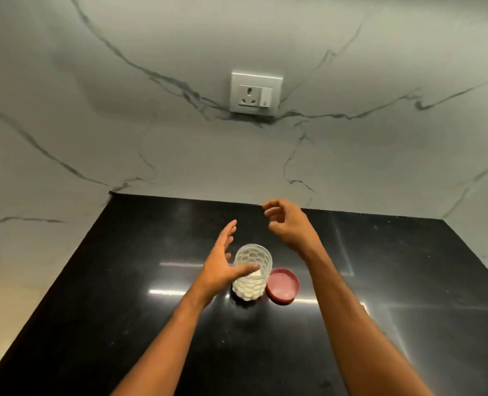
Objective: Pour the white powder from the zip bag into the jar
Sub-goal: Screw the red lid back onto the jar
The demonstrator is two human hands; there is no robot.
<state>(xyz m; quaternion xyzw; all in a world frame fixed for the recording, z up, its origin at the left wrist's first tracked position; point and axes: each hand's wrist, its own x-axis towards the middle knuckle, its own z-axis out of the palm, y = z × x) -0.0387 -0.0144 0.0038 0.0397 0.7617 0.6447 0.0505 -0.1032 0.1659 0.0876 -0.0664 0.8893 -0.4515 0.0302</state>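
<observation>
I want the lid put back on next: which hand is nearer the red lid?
Left. The left hand is at the jar, which stands right beside the red lid. The right hand hangs farther back, above the counter.

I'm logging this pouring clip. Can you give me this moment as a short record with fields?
jar: clear jar, upright on the black counter, lid off, white powder in its lower part
lid: red lid lying beside the jar
zip bag: not in view
left hand: left hand open, thumb in front of the jar
right hand: right hand holds nothing, fingers loosely curled
</observation>
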